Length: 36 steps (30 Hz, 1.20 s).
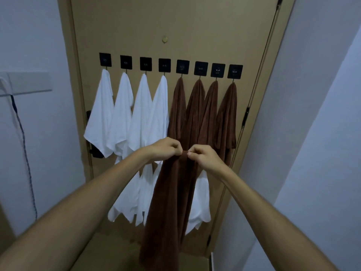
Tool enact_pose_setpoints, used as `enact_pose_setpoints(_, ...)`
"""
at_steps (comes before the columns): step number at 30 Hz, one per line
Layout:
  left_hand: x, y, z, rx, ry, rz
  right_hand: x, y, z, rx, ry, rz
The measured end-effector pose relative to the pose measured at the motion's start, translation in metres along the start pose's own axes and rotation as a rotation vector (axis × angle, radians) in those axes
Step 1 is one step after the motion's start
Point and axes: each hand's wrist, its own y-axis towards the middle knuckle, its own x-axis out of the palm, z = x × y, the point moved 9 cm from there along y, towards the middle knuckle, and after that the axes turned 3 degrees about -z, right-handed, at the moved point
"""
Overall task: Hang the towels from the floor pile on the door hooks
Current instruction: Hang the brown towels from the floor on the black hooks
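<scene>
Both forearms reach toward the door (195, 26), where the left hand (166, 147) and right hand (203, 155) pinch the top edge of a brown towel (170, 202) below the filled hooks (182, 66); soft, limp and light, it looks best gripped at that bunched edge.

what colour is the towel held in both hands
Brown, like the four hung on the right; the towel shows in the head view.
</scene>
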Motion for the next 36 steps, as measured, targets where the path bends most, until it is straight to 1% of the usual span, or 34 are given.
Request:
enact_pose_setpoints(2, -0.013, 0.009, -0.013, 0.008, 0.071, 0.027, -0.001, 0.015, -0.002, -0.002, -0.075, -0.001)
enact_pose_setpoints(5, -0.027, 0.023, -0.019, 0.035, 0.140, 0.004, -0.003, 0.039, -0.009, -0.017, -0.148, 0.007)
enact_pose_setpoints(9, -0.054, 0.041, -0.031, 0.012, 0.239, -0.057, -0.006, 0.077, -0.015, -0.047, -0.188, -0.009)
enact_pose_setpoints(11, -0.072, 0.053, -0.036, 0.016, 0.305, -0.046, -0.005, 0.100, -0.018, -0.069, -0.197, -0.014)
enact_pose_setpoints(14, -0.106, 0.074, -0.040, 0.029, 0.397, 0.036, -0.003, 0.141, -0.025, -0.111, -0.193, -0.016)
enact_pose_setpoints(17, -0.142, 0.099, -0.044, 0.016, 0.436, 0.116, -0.003, 0.188, -0.039, -0.178, -0.312, 0.000)
enact_pose_setpoints(20, -0.181, 0.122, -0.049, 0.009, 0.427, 0.188, -0.008, 0.233, -0.060, -0.255, -0.413, 0.052)
enact_pose_setpoints(23, -0.220, 0.143, -0.050, 0.042, 0.469, 0.265, -0.013, 0.272, -0.085, -0.342, -0.404, 0.082)
enact_pose_setpoints(26, -0.264, 0.156, -0.056, 0.073, 0.549, 0.384, -0.010, 0.310, -0.114, -0.458, -0.387, 0.087)
enact_pose_setpoints(28, -0.297, 0.160, -0.063, 0.088, 0.540, 0.459, -0.007, 0.336, -0.135, -0.533, -0.409, 0.141)
enact_pose_setpoints(30, -0.332, 0.161, -0.070, 0.108, 0.468, 0.523, -0.005, 0.361, -0.159, -0.606, -0.452, 0.213)
enact_pose_setpoints(32, -0.365, 0.160, -0.072, 0.144, 0.417, 0.578, -0.002, 0.382, -0.185, -0.643, -0.478, 0.247)
enact_pose_setpoints(36, -0.428, 0.159, -0.063, 0.141, 0.548, 0.722, -0.003, 0.425, -0.241, -0.692, -0.529, 0.343)
